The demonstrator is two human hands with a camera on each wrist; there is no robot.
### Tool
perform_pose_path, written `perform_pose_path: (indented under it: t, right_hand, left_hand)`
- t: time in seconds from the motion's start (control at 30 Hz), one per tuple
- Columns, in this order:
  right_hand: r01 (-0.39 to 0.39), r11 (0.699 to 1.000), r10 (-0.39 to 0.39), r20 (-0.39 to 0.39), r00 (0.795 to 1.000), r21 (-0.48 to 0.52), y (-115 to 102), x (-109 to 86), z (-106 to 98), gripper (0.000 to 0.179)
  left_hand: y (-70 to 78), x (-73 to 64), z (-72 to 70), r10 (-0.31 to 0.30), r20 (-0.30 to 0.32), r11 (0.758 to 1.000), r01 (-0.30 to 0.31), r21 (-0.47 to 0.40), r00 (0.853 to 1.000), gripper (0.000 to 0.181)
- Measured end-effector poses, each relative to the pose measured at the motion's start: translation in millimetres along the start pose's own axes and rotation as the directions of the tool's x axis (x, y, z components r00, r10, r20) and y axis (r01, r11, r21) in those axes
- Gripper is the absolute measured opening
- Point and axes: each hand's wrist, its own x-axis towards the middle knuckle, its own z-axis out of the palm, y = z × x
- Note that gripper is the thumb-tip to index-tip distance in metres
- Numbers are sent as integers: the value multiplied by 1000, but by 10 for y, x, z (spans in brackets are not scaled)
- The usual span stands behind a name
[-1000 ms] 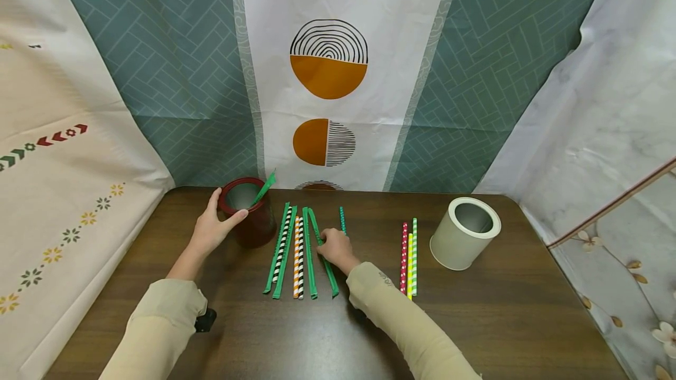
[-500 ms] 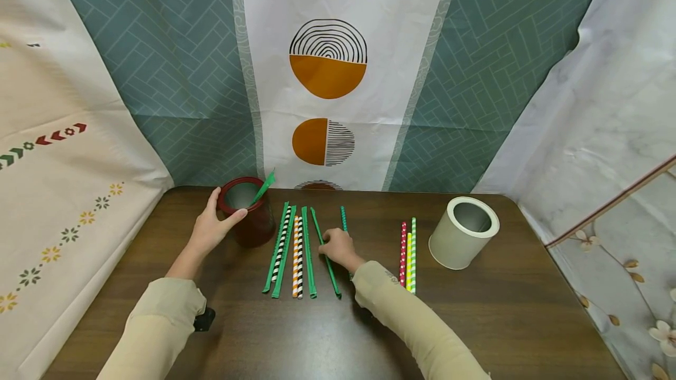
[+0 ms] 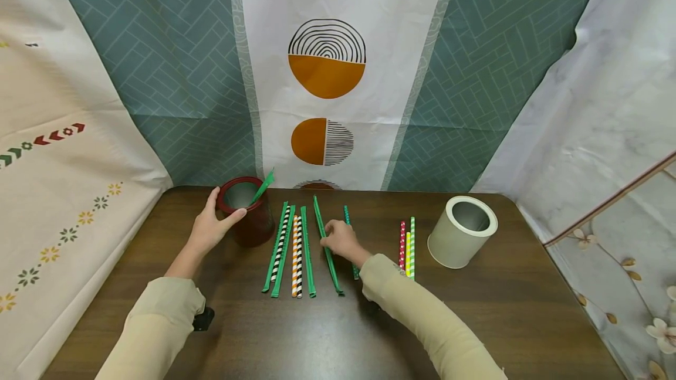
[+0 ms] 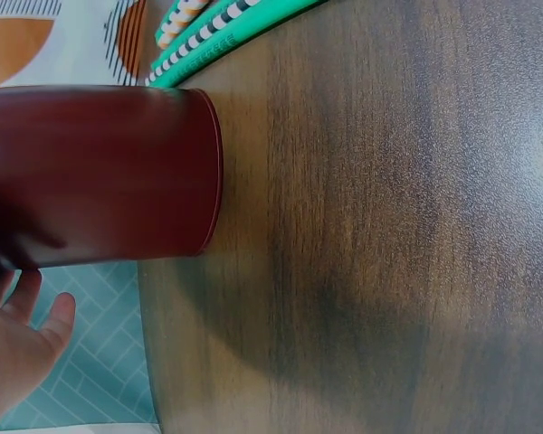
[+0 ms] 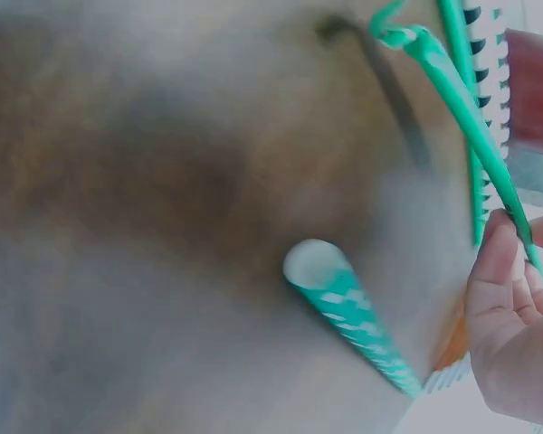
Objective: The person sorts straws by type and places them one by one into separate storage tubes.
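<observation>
My left hand point(image 3: 207, 230) grips the rim of a dark red canister point(image 3: 254, 228) at the table's back left, thumb and fingers on opposite sides. One green-wrapped straw point(image 3: 263, 187) sticks out of it. In the left wrist view, fingers point(image 4: 58, 318) show beside its wall point(image 4: 109, 172). My right hand point(image 3: 344, 240) pinches another green-wrapped straw point(image 3: 333, 274) near its middle. In the right wrist view this straw point(image 5: 466, 113) is raised over the table, casting a shadow. A teal patterned straw point(image 3: 346, 214) lies partly behind the right hand.
Left of the right hand lies a row of straws: green-wrapped point(image 3: 308, 263), black-striped point(image 3: 300, 268) and orange-striped point(image 3: 295, 268). Pink dotted point(image 3: 402, 245), yellow point(image 3: 408, 251) and green-striped straws point(image 3: 413, 245) lie further right. A cream canister point(image 3: 449, 239) stands at the back right.
The green-wrapped straw in my right hand has lifted off the table and shifted slightly right and away. The teal straw now shows more beside the hand. My left hand stays on the canister.
</observation>
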Motion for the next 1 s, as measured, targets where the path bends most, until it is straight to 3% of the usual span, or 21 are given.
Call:
perform_pose_path:
  t: [0.5,0.63,0.77,1.0]
  right_hand:
    - [46,983,-50,17,999,176,-407,-20,-382,17]
    - [40,955,-43,5,999,293,-531,-21,-478,17]
    - [42,907,-43,-7,999,420,-674,-42,-562,16]
    - [115,855,-103,-52,993,506,-913,-97,-694,15]
  left_hand:
    - [-37,9,31,2,-14,1000,-2,12,1000,95]
    - [-38,11,31,2,-11,1000,-2,13,1000,96]
    - [-35,12,25,3,-9,1000,-3,12,1000,96]
    - [-25,14,11,4,-5,1000,-4,13,1000,96]
